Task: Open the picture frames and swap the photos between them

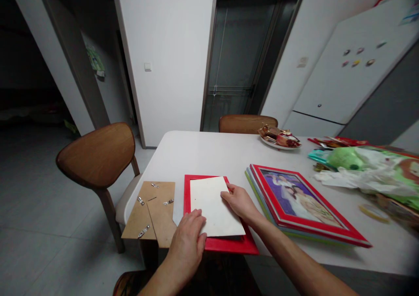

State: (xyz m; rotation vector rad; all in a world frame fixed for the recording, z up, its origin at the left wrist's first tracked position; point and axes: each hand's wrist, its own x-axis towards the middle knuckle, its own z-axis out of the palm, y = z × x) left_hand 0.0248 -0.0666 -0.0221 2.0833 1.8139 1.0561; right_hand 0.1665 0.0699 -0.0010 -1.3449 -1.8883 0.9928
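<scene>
Seemingly aligning the white card (216, 208), pinched at its right edge by the right grip (241, 203) and touched near-left by the left grip (189, 237) (closure unclear), atop the red frame (229, 245) beneath both, probably calling for slight, level turning.

We see soft light on the table (203, 152), a very dark room (22, 64) far left, and blur near right.
</scene>
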